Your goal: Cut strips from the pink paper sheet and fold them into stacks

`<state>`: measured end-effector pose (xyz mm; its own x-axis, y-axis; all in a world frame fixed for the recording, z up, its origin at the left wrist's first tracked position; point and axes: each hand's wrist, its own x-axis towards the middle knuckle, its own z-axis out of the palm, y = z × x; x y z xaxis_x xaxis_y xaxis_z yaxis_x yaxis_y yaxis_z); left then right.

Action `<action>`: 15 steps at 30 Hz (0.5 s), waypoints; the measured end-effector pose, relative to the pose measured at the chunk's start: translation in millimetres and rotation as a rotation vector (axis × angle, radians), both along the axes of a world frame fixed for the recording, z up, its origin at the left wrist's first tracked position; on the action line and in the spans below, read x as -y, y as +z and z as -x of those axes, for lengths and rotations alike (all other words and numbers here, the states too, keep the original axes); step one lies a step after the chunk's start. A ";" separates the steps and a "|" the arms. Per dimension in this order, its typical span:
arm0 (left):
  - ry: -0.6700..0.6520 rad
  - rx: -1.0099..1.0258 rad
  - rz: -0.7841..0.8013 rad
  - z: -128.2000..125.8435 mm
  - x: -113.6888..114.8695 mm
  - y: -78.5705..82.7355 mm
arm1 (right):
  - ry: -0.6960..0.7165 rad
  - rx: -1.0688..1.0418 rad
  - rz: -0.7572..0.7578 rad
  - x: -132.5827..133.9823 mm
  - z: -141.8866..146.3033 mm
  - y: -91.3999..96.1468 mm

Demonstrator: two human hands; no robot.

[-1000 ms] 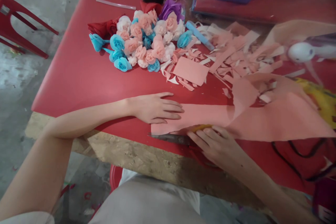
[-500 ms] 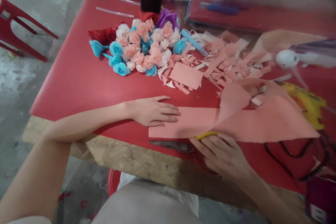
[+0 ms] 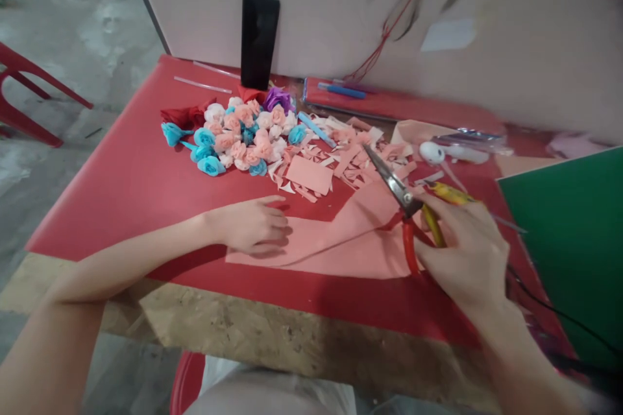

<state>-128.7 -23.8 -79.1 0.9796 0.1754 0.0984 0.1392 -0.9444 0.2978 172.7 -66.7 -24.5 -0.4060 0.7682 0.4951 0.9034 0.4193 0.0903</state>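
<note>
My left hand [image 3: 256, 228] lies on the left end of a salmon-pink crepe paper sheet [image 3: 355, 256], its fingers slightly bent and apart. The sheet rests on the red tabletop, with a folded layer across it. Above the sheet's right part, my right hand [image 3: 464, 249] is closed round the handles of a pair of scissors [image 3: 402, 194]. These have red and yellow grips, and their blades point up and left, nearly together, over the paper scraps. Some of the sheet's right end is hidden behind the scissors and my right hand.
Paper roses [image 3: 243, 136] in pink, white, blue, red and purple cluster at the back. Beside them lie paper scraps [image 3: 355, 159] and a small pink rectangle [image 3: 310, 175]. A phone [image 3: 260, 42] leans against the wall; a glue gun [image 3: 433, 152] and green board [image 3: 574, 240] are at right.
My right hand has lifted the scissors from the front edge and moved up and right. My left hand's fingers are more bent on the paper. The camera view has shifted, showing more wall.
</note>
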 end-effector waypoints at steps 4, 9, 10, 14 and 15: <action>0.166 -0.172 -0.192 11.1 4.7 27.2 | -0.069 -0.105 0.012 -24.2 -15.5 2.4; 0.243 -0.117 -0.218 2.5 18.0 25.5 | -0.225 -0.129 0.234 -64.6 -27.4 3.4; 0.251 -0.083 -0.190 -2.2 20.7 20.6 | -0.242 -0.130 0.280 -72.3 -27.1 2.2; 0.262 0.001 -0.188 -16.9 30.1 -1.4 | -0.203 -0.107 0.395 -93.9 -18.8 -13.3; 0.257 -0.001 -0.193 -18.5 32.0 -5.4 | -0.192 -0.102 0.414 -97.1 -16.1 -19.5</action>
